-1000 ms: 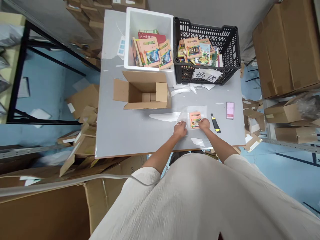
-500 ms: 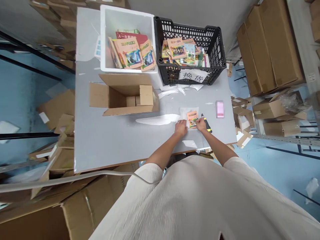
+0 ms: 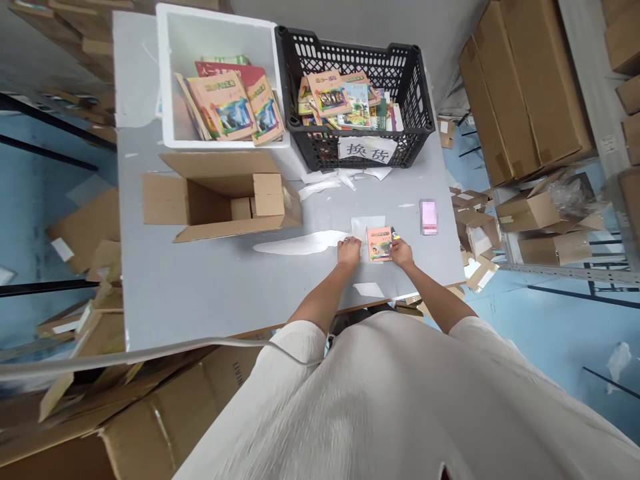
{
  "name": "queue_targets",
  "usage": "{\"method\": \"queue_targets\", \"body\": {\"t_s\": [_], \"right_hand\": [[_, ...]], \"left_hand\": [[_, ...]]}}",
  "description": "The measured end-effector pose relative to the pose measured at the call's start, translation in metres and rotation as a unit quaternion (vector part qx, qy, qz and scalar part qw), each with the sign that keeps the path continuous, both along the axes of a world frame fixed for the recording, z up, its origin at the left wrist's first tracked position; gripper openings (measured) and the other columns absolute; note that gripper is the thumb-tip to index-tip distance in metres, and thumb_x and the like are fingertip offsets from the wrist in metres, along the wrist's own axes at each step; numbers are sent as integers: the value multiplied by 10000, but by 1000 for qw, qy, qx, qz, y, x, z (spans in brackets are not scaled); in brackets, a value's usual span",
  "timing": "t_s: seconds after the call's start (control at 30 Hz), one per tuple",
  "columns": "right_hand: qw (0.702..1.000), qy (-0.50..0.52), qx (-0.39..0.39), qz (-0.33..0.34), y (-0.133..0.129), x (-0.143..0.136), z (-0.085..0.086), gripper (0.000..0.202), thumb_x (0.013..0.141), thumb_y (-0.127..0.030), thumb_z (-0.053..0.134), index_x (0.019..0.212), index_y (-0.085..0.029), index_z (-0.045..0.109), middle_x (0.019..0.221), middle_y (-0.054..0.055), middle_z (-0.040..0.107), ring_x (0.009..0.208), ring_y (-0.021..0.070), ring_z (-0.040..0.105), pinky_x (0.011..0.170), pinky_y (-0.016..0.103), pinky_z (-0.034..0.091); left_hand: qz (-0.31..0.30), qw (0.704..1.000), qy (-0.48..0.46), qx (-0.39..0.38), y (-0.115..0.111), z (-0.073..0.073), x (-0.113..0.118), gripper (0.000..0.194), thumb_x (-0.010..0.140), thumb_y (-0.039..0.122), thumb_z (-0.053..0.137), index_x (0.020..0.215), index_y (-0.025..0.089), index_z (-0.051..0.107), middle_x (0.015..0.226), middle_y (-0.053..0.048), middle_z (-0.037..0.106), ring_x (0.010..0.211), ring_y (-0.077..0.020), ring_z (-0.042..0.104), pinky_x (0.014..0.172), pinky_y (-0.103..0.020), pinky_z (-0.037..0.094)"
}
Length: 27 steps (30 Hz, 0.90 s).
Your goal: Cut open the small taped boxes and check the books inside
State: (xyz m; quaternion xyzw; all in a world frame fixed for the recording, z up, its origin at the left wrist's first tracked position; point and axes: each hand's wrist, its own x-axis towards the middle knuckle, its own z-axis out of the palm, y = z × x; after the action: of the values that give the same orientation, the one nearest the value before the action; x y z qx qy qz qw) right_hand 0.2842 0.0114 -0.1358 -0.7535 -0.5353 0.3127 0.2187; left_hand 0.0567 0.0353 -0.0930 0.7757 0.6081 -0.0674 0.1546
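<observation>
A small orange booklet (image 3: 379, 244) with a picture on its cover lies on a white sheet (image 3: 367, 222) near the table's front edge. My right hand (image 3: 401, 253) pinches the booklet's right edge between thumb and fingers. Just left of the booklet, my left hand (image 3: 349, 251) rests low with curled fingers at the sheet's left edge; what they grip, if anything, is hidden. A black and yellow utility knife (image 3: 395, 233) lies beyond my right hand, which covers most of it.
An open cardboard box (image 3: 225, 203) stands left. Behind are a white foam box (image 3: 167, 100) and a black crate (image 3: 367, 57), both holding books. Scrap paper (image 3: 300, 244) lies left of my hands, a pink-screened phone (image 3: 429, 217) right. Cartons (image 3: 530, 87) fill the shelves at right.
The view has shifted, so the table's things appear further left. The booklet has turned slightly straighter and stands further from my left hand. My right hand now covers more of the knife.
</observation>
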Motion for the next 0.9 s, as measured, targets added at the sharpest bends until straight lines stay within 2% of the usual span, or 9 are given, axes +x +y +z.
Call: {"method": "queue_targets", "body": {"t_s": [0.13, 0.23, 0.37, 0.5, 0.6, 0.7, 0.8, 0.9], "right_hand": [[998, 31, -33, -52, -1, -2, 9, 219, 928, -210, 640, 1104, -269, 755, 945, 46, 816, 1036, 289, 754, 923, 364, 608], [997, 40, -28, -59, 0, -4, 16, 210, 952, -226, 639, 1124, -260, 753, 965, 58, 812, 1015, 287, 743, 900, 359, 592], [997, 17, -38, -58, -2, -8, 18, 252, 997, -192, 595, 1191, -236, 750, 1051, 80, 811, 1036, 282, 731, 892, 344, 562], [998, -38, -22, -38, -10, -14, 15, 357, 1019, -175, 546, 1330, -189, 719, 1276, 140, 772, 1162, 299, 695, 999, 377, 554], [994, -98, 28, 35, -15, -26, 15, 412, 1018, -196, 548, 1396, -175, 709, 1434, 188, 692, 1294, 338, 631, 1114, 432, 520], [980, -105, 39, 165, -13, -48, 17, 452, 1029, -211, 536, 1443, -170, 713, 1472, 198, 673, 1354, 346, 599, 1189, 460, 480], [962, -94, 12, 258, -10, -72, 19, 495, 1006, -210, 570, 1478, -202, 722, 1635, 179, 599, 1474, 364, 537, 1246, 520, 442], [944, -118, -38, 305, -11, -88, 21, 455, 980, -236, 642, 1417, -240, 770, 1815, 141, 437, 1583, 426, 438, 1272, 628, 398]], "left_hand": [[12, 999, 39, 12, -8, 9, -24, 477, 945, 26, 550, 1371, 139, 733, 1362, -237, 731, 1336, -351, 677, 1110, -463, 492], [-6, 998, 69, 13, -15, 18, -43, 495, 962, 9, 509, 1409, 95, 706, 1364, -254, 725, 1306, -347, 695, 1096, -445, 504], [-28, 996, 75, 27, -19, 24, -58, 521, 915, -4, 569, 1415, 78, 692, 1372, -275, 712, 1327, -374, 682, 1126, -476, 502], [-7, 999, 34, 19, -21, 23, -63, 458, 943, 37, 589, 1376, 118, 712, 1364, -258, 698, 1321, -377, 679, 1141, -488, 512], [-9, 1000, 6, 10, -23, 21, -62, 450, 939, 25, 586, 1343, 161, 731, 1463, -230, 647, 1316, -353, 681, 1159, -471, 515], [-13, 1000, -1, 8, -25, 17, -58, 470, 917, 3, 566, 1322, 173, 735, 1567, -209, 602, 1334, -342, 677, 1172, -472, 521], [-19, 1000, -19, -1, -25, 12, -55, 447, 893, 19, 613, 1300, 164, 730, 1452, -217, 678, 1352, -358, 678, 1187, -486, 512], [-13, 999, -44, -7, -26, 8, -54, 465, 875, 36, 659, 1319, 167, 699, 1367, -212, 730, 1356, -369, 682, 1186, -496, 499]]}}
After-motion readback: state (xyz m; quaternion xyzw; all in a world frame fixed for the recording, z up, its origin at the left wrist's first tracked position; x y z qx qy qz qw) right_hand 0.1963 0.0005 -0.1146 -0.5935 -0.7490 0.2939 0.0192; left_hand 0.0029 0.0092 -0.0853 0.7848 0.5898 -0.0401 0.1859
